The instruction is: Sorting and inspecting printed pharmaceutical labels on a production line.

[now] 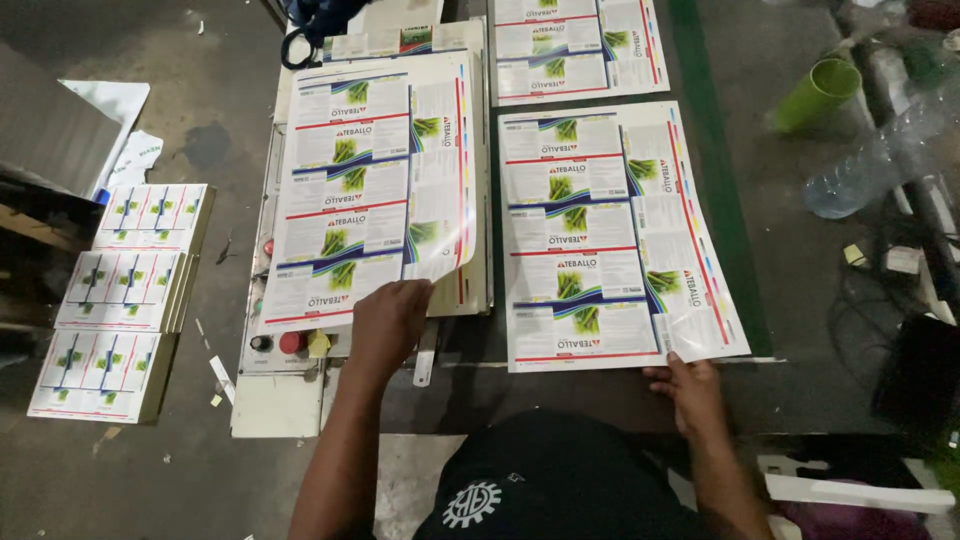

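The right sheet, printed with green plant labels, is lying flat on the desk; the right hand is pinching its near edge, thumb on top. The left hand is pressing the near edge of the left sheet, whose corner just beside the grip is curling up; this grip is flat and spread, holding nothing. Beyond both grips, more sheets are lying. Far left of the left grip, label stacks are sitting. Far right of the right grip, a green cup and a clear bottle are lying.
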